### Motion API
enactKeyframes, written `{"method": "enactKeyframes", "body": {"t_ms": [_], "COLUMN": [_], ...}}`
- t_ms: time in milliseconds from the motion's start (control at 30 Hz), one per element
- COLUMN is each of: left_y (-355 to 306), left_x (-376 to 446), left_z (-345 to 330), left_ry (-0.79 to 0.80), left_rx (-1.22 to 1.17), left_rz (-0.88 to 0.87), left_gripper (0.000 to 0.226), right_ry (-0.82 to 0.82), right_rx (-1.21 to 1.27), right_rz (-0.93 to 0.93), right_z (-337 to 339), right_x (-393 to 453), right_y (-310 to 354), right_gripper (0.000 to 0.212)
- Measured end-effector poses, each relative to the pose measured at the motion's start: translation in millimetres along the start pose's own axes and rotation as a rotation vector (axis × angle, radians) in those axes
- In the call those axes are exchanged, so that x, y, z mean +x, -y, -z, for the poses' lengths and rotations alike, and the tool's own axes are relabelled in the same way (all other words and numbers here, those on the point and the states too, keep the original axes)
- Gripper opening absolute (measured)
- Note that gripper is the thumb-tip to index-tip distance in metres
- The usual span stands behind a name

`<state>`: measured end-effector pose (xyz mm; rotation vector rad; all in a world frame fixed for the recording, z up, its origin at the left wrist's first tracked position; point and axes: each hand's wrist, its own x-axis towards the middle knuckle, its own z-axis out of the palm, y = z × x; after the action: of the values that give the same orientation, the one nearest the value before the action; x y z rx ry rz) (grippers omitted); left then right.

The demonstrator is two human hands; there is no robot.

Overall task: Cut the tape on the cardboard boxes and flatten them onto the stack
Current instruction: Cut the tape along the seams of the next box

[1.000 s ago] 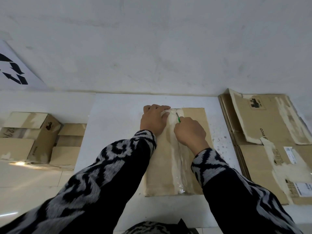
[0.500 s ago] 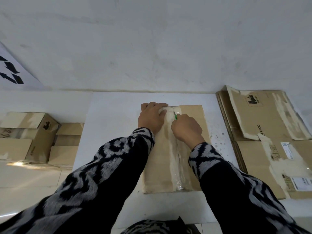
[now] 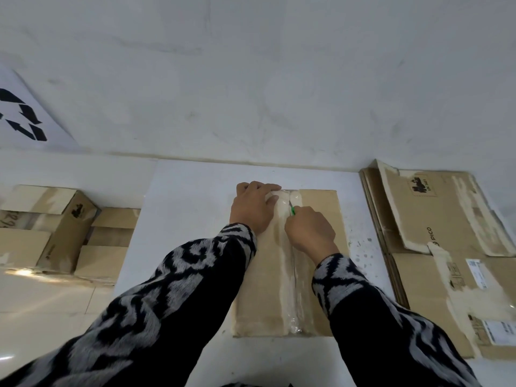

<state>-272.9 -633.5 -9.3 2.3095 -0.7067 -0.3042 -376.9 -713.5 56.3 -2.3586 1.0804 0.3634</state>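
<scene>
The step in hand looks like the tape cut on one brown cardboard box [image 3: 318,219], which lies on a white sheet [image 3: 190,196] in the middle of the floor, its clear tape seam [image 3: 290,275] running from the near edge to the far edge. The left hand [image 3: 252,209] rests on the box's far-left part, fingers curled over the far edge and holding the box down. The right hand [image 3: 310,229] grips a small green-handled cutter [image 3: 292,209], fingers wrapped round it, the blade tip on the seam close to the far end. Whether the tape behind the blade is already slit cannot be told. The next move probably calls for a steady pull along the seam toward the near edge, shallow enough to part the tape alone, with the holding fingers kept out of the blade's line. One box is under the knife; at least four unflattened tan boxes [image 3: 61,227] wait in a group at left; one stack of flattened cardboard [image 3: 435,247] lies at right, its layers too close to count.
</scene>
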Motion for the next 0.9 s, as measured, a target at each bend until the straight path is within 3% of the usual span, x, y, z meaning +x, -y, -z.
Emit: {"method": "enactKeyframes", "body": {"t_ms": [900], "left_y": [-1.8], "left_x": [-0.5], "left_z": [1.5], "left_ry": [0.017], "left_rx": [-0.013], "left_rz": [0.007], "left_gripper": [0.031], "right_ry": [0.037], "right_rx": [-0.058], "right_rz": [-0.030], "right_z": [5.0], "right_x": [-2.1], "right_y": [-2.7], "right_gripper": [0.016]}}
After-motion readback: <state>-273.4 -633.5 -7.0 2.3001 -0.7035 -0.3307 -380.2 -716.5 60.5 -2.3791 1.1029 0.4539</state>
